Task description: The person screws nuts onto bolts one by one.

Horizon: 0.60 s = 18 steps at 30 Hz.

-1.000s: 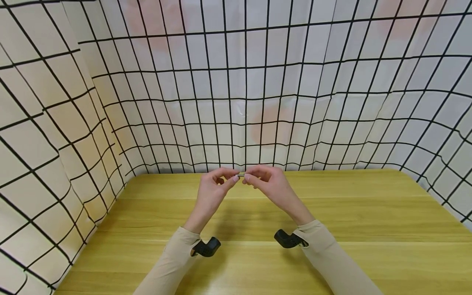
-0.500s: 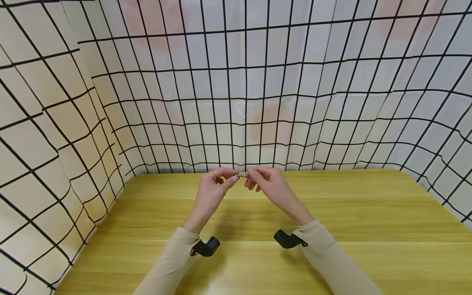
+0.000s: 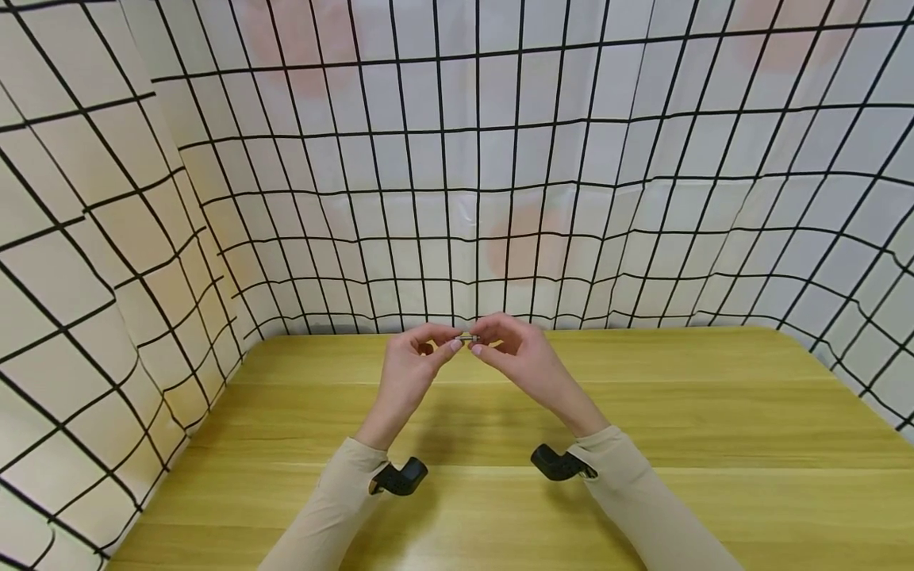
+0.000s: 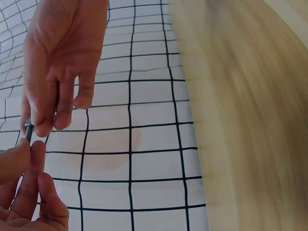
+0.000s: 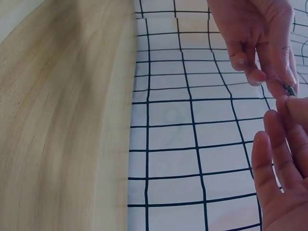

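A small metal bolt [image 3: 467, 339] lies level between my two hands, just in front of the table's far edge in the head view. My left hand [image 3: 412, 361] pinches one end between thumb and index finger. At the other end, the thumb and index finger of my right hand [image 3: 524, 354] close around the bolt's wider end. The left wrist view shows that wider end of the bolt [image 4: 29, 129] beside the right fingertips. In the right wrist view a short threaded stretch of the bolt [image 5: 289, 90] shows between the fingertips. The pinched parts are hidden.
A yellowish wooden table [image 3: 471, 515] lies below the forearms. White sheeting with a black grid [image 3: 457, 159] rises behind the table and at both sides. Black wrist mounts [image 3: 401, 477] stick out from the beige sleeves [image 3: 328, 507].
The right thumb and fingers shift about the bolt's end: the thumb rose over it half a second ago and is now lower, with the index finger above. The left hand stays nearly still.
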Motion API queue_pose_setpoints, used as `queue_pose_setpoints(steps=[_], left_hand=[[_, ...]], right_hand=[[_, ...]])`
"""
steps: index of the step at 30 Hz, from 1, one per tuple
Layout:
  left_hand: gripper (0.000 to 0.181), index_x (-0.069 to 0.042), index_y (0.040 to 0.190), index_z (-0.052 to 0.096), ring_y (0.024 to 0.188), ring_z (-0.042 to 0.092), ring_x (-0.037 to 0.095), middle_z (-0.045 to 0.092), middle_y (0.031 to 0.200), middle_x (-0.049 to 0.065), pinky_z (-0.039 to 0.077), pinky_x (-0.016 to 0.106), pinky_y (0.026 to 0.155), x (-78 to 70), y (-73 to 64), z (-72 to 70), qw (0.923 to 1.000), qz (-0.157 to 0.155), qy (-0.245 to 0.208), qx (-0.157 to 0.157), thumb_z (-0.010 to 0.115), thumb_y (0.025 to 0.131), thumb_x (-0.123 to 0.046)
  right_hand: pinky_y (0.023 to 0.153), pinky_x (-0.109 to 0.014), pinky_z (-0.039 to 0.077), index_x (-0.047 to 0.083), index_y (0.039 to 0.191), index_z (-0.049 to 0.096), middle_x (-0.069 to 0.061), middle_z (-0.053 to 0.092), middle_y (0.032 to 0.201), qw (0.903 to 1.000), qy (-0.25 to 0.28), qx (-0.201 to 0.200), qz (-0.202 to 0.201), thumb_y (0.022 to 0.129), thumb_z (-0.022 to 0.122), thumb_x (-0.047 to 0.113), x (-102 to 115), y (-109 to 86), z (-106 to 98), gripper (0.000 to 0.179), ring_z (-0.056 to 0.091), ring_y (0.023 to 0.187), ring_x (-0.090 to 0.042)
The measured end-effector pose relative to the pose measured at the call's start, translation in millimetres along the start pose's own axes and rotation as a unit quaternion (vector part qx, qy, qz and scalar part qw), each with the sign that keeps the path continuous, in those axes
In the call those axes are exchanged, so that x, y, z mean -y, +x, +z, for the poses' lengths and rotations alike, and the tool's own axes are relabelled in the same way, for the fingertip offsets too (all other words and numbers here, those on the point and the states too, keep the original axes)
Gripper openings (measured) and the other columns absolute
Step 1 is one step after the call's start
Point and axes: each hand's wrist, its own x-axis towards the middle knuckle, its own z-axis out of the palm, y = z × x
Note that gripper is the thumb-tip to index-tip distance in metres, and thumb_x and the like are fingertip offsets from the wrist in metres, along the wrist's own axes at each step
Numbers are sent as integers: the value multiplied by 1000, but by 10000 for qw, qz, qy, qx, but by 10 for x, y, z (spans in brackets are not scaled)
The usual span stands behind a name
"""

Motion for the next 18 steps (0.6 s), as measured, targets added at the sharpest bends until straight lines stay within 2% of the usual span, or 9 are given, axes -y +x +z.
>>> queue_pose_setpoints(steps=[3,9,11,16,18], left_hand=[[9,5,96,75,80,54,22,70,89,16,37,34,71,-4,3,1,10000,8,5,4,71,89,0],[10,5,96,75,79,52,20,69,88,16,36,34,71,-9,3,-8,10000,-1,3,32,71,89,0],[9,4,96,75,78,52,21,69,88,16,36,34,70,-8,2,-8,10000,-15,19,30,71,89,-1],[9,4,96,75,79,54,24,70,89,15,37,33,70,-10,1,5,10000,8,66,44,71,89,-1],[9,3,96,75,79,54,25,70,89,15,37,33,70,-12,1,10,10000,38,78,46,71,89,-1]], right_hand=[[85,-40,52,4,113,64,-9,67,105,9999,24,-37,102,96,64,5,35,-3,-9,18,64,99,-28],[83,-42,51,11,113,67,-6,70,100,9996,84,-35,252,97,65,18,-186,30,-29,17,67,91,-22],[80,-39,51,9,111,68,-8,70,99,9995,43,-11,300,98,63,19,-152,27,-29,17,65,90,-21],[81,-48,51,4,105,70,-11,69,95,9991,111,-22,410,101,58,18,-152,31,-23,19,62,92,-27],[81,-54,50,7,103,72,-9,70,93,9991,155,-59,383,101,58,22,-249,47,-23,21,63,92,-28]])
